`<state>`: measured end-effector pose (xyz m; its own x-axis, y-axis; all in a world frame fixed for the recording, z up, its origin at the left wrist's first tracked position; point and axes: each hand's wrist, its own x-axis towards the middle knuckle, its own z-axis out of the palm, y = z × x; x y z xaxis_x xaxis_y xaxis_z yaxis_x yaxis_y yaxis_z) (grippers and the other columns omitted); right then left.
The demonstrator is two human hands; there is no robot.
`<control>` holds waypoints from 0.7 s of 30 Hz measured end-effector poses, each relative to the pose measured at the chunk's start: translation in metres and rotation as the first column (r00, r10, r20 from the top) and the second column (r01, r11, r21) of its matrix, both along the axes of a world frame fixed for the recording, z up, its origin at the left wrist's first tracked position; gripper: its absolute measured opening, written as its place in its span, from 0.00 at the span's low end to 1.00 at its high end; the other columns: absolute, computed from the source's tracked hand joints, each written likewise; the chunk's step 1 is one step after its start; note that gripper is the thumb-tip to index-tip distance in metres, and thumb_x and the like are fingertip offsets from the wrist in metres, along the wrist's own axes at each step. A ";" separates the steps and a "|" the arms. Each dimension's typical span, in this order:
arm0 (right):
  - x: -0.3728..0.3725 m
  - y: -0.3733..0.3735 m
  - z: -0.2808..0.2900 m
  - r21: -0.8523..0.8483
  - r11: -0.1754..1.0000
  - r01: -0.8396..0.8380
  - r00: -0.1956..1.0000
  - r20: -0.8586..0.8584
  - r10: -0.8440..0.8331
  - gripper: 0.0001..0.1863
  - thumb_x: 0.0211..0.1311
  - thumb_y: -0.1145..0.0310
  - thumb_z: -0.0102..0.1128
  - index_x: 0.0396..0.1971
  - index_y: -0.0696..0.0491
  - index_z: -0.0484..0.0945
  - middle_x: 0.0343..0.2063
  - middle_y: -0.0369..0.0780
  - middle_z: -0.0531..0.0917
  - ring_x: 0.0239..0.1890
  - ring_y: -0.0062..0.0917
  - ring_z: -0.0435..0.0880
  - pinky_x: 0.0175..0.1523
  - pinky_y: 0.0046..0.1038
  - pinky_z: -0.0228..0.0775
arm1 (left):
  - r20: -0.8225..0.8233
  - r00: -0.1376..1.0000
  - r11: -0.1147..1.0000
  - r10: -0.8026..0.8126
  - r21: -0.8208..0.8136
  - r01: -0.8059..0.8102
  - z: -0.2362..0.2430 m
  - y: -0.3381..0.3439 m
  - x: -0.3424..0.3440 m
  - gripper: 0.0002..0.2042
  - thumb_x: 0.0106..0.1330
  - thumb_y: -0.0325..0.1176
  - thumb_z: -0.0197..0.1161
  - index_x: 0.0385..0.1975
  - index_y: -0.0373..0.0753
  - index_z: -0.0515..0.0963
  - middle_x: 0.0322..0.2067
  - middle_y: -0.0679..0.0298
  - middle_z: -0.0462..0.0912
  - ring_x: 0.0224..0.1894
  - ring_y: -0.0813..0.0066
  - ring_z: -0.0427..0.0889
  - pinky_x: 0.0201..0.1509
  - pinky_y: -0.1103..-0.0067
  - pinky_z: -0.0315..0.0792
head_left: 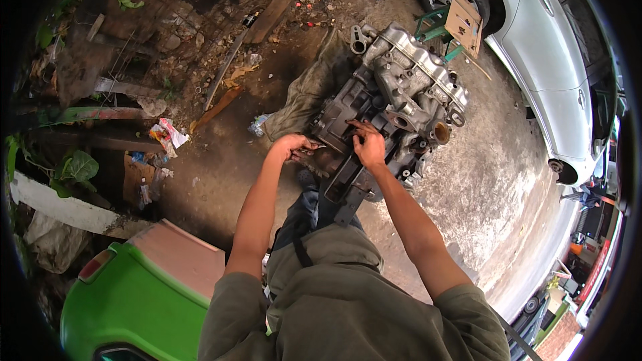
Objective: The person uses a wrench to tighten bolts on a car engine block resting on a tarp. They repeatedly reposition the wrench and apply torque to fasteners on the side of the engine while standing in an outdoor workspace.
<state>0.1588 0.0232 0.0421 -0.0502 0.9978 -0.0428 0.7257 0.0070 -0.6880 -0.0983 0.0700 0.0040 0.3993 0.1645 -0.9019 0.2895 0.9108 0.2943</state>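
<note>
Left hand [299, 147]: narrow, at left of engine [399, 99], hold unclear
Right hand [369, 145]: curled over it
Engine work: seemingly hands-on; next wants steadiness

The engine [416, 60] is rough, dull metal; the sheet [304, 97], matt cloth; the plank [271, 17], rough wood; the silver car [558, 53], smooth, glossy.

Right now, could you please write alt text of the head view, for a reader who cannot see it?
A person's left grip and right grip are at a grimy metal engine, seen from above; a silver car stands at upper right, a green vehicle at lower left.
</note>
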 end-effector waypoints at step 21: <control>0.002 0.001 -0.006 0.020 1.000 -0.016 1.000 0.010 0.016 0.09 0.56 0.77 0.61 0.34 0.54 0.87 0.54 0.31 0.84 0.63 0.37 0.77 0.67 0.33 0.71 | 0.366 0.930 0.961 -0.019 -0.249 0.118 -0.049 0.031 -0.022 0.12 0.70 0.25 0.55 0.50 0.38 0.78 0.21 0.71 0.76 0.10 0.89 0.55 0.15 0.87 0.57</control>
<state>0.1605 0.0238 0.0358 -0.0655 0.9976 -0.0234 0.7320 0.0321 -0.6806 -0.1204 0.1014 -0.0445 0.7040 -0.0975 -0.7035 0.2745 0.9509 0.1430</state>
